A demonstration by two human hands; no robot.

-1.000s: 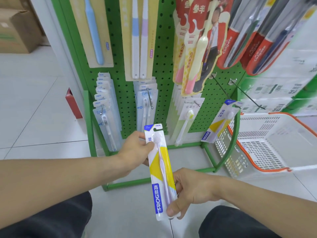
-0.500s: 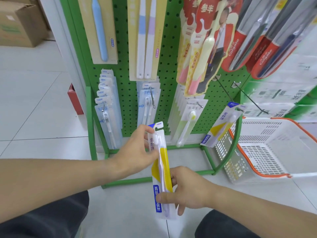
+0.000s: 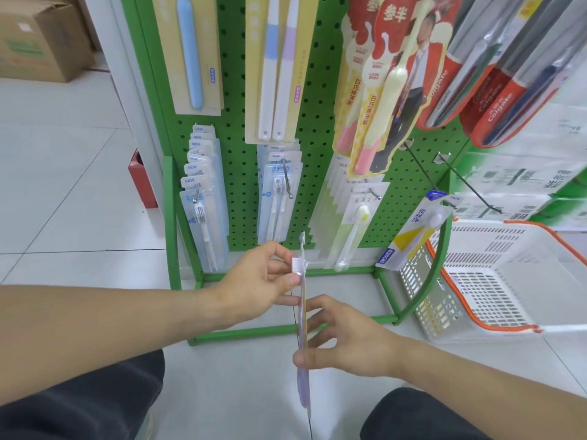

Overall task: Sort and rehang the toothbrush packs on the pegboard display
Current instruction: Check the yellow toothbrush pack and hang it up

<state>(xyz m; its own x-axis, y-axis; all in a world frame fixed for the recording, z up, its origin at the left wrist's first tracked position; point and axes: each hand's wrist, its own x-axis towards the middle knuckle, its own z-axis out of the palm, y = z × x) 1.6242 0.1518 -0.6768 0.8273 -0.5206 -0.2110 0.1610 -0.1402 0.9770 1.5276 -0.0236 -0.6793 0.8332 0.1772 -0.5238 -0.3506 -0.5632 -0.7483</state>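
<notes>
I hold a yellow, white and blue toothbrush pack [image 3: 303, 315] edge-on in front of the green pegboard [image 3: 238, 122], so only its thin side shows. My left hand [image 3: 257, 277] pinches its upper part by the brush head. My right hand [image 3: 343, 338] grips its lower half with thumb and fingers. A matching yellow and blue pack [image 3: 416, 233] hangs tilted on a long hook at the lower right. Rows of pale blue packs [image 3: 203, 198], [image 3: 279, 185] and white and green packs [image 3: 352, 217] hang along the bottom row.
A bare hook [image 3: 470, 188] juts out at the right. A white basket [image 3: 495, 281] with an orange rim stands on the floor beside the rack. Red packs [image 3: 495, 90] hang at upper right. A cardboard box [image 3: 41, 39] sits far left. The rack's green base frame [image 3: 247, 335] lies below my hands.
The pack has turned from face-on to edge-on between my hands. The view has moved closer to the pegboard. My right hand's grip has shifted up from the pack's bottom end.
</notes>
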